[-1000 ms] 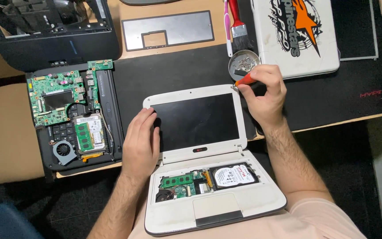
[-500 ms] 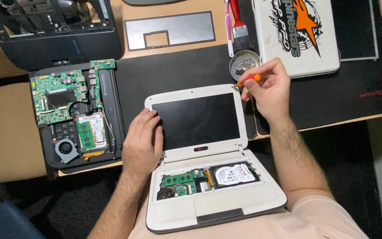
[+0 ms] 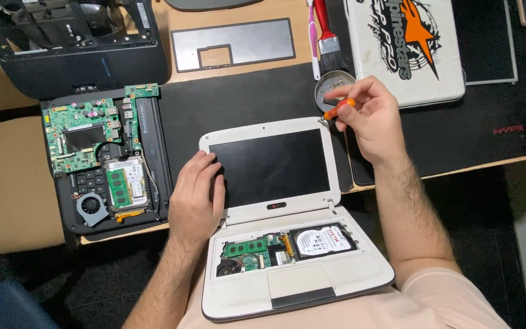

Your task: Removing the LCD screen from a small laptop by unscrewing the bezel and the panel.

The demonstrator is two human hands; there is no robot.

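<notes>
- left hand (image 3: 195, 195) flat on the white laptop's (image 3: 287, 244) screen edge, fingers relaxed — holding nothing
- right hand (image 3: 372, 119) pinching an orange screwdriver (image 3: 338, 109) by the top corner

My right hand (image 3: 372, 119) pinches an orange screwdriver (image 3: 338, 109) above the white laptop (image 3: 287, 201); left of it, a green circuit board (image 3: 86, 134) on black

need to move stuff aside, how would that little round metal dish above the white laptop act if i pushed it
The round metal dish looks thin and shallow, so probably light and quick to slide on the black mat. It sits open-topped, so anything loose inside could jump out. Being low and flat, it seems unlikely to tip.
</notes>
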